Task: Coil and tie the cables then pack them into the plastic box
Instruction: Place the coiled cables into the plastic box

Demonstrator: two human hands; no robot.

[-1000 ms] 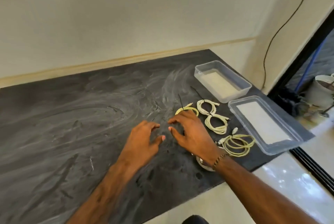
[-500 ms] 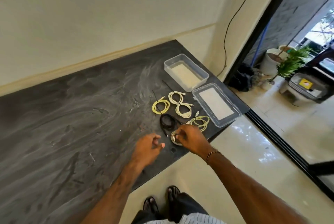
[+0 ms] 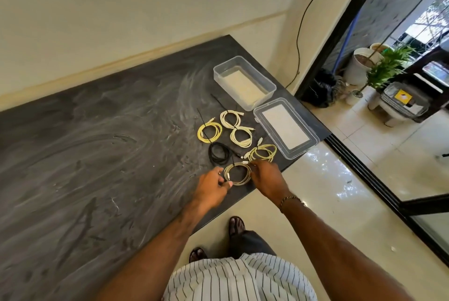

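Observation:
A beige coiled cable lies near the front edge of the dark table. My left hand pinches its left side and my right hand grips its right side. Behind it lie a black coil, a yellow coil with a black tie, two cream coils and a yellow-green coil. The clear plastic box stands open at the table's far right corner, its lid flat beside it.
The table's right edge and front edge run close to the coils and my hands. Beyond the edge is a glossy tiled floor, a dark door frame and potted plants. A black wire hangs down the wall.
The view has pulled back and tilted down. My right hand came off the black coil area to the beige coil; my left hand has reached in and now pinches that coil's left side.

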